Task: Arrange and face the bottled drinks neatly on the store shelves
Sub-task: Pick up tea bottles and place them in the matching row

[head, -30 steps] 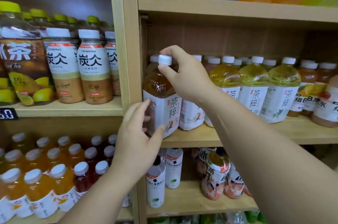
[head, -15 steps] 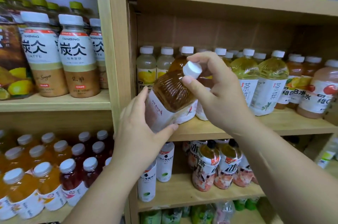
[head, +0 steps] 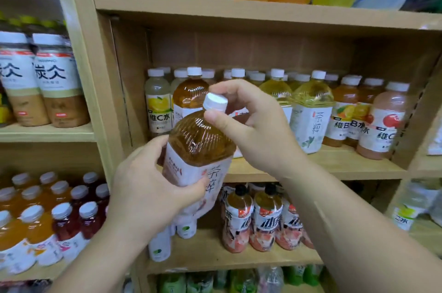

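**Amber tea bottle comes off the middle shelf**

The pale wooden shelving unit [head: 112, 92] fills the view, with bottled drinks on every level. A second ago the bottle in hand stood upright at the left front corner of the middle shelf board [head: 334, 163]. Half a second ago it was tipping forward. Now it is off the board altogether.

With it gone, the corner shows what stood behind: a second amber bottle [head: 190, 94] and, left of it, pale lemon drink bottles [head: 157, 101]. The yellow-green tea bottles [head: 311, 101] further right stand in their row as before.

The amber tea bottle [head: 201, 144], clear ribbed plastic with a white paper label, hangs in the air in front of the shelf edge. It is tilted, its top leaning up and to the right, and its base is hidden behind the person's hand. The label's black characters show toward the camera, a little to the right of centre.

The left hand [head: 148, 187] wraps round the labelled lower body, thumb across the front. The right hand [head: 258, 130] pinches the white screw cap [head: 215, 101] between thumb and curled fingers.

As a judgement, this is the middle of a re-facing step. The bottle has been pulled out to be turned or moved. It must go back upright, label squarely forward, before the row counts as neat.
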